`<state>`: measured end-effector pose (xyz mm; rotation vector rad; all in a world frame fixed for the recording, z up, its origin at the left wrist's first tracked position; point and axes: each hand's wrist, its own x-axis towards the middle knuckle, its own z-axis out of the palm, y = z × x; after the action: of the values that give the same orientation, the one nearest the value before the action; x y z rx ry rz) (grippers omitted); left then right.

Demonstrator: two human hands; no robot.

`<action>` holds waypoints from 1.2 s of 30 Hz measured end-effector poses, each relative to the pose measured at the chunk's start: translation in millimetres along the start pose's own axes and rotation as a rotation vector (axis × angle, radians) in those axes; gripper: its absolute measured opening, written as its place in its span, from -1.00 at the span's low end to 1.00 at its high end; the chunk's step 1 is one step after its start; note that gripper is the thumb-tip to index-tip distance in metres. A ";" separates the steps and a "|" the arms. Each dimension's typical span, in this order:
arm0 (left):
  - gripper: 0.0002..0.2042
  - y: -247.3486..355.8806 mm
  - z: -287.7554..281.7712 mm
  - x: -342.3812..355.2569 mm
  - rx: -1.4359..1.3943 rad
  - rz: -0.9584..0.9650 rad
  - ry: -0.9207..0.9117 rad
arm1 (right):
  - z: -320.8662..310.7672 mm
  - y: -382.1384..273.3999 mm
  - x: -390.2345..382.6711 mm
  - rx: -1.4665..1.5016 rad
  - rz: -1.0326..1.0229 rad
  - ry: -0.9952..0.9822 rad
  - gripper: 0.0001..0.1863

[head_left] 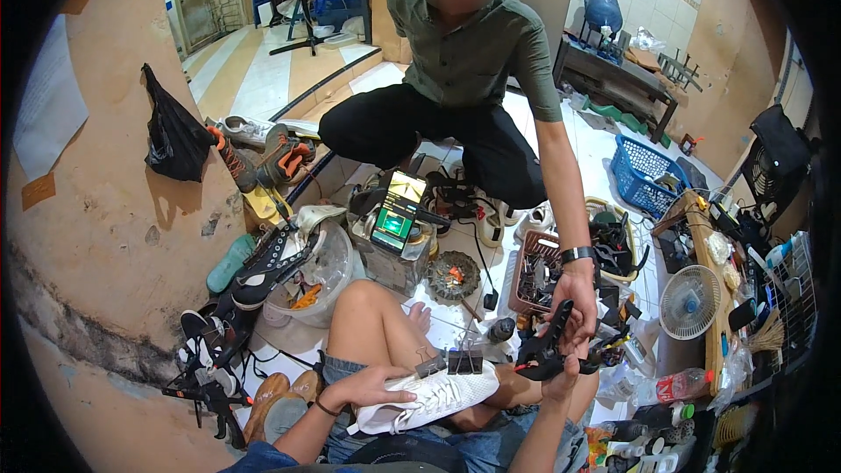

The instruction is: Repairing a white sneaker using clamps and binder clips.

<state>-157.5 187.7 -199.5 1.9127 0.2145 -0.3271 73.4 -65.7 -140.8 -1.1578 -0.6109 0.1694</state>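
A white knit sneaker [438, 398] lies across my lap, its laces facing up. My left hand [377, 388] grips it at the heel end. Two black binder clips, one [465, 363] nearer the toe and another [429, 363] beside it, are clamped along its far edge. To the right, my right hand [561, 378] holds a black clamp-like tool [545, 353] from below; its exact kind is partly hidden by fingers. A co-worker's hand [575, 298] reaches down from above and touches the same tool.
The co-worker squats opposite me. Around us stand a lit phone [399, 212], a clear plastic tub [331, 276], a brown basket [532, 271] of small parts, a dark bottle [501, 330] and a blue basket [644, 177]. A fan [690, 302] stands by the wooden bench; shoes crowd the left wall.
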 end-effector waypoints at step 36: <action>-0.34 -1.9 -3.0 -1.1 0.023 0.046 -0.013 | 107.7 108.4 213.6 0.394 0.344 -0.169 -0.15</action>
<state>-158.8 191.1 -199.7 1.9344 0.1588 -0.3128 212.2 157.1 -131.9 -0.8613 -0.4930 0.6584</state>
